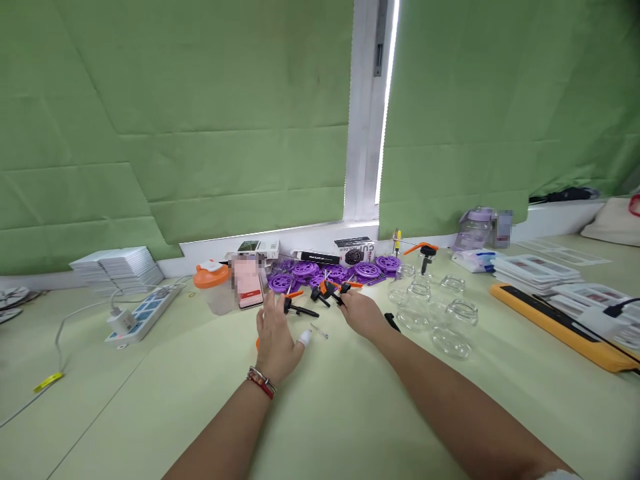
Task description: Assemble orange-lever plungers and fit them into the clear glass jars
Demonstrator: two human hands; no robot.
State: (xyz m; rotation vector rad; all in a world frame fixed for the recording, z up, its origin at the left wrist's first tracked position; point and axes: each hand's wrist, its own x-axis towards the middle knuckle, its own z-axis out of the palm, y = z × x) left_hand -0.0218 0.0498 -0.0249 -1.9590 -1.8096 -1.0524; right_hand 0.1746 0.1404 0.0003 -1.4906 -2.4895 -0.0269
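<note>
Near the centre of the frame, the left hand (277,341) is loosely spread, with nothing seen in its grasp, its fingertips just beside a black bolt (304,311), while a screw (319,331) lies to the right of its thumb. Right of centre, the right hand (363,313) has its fingers bent down at a black knob (345,288), though whether they grip it cannot be told; purple wheels (367,270) lie above both hands, and jars (453,330) stand farther right.
</note>
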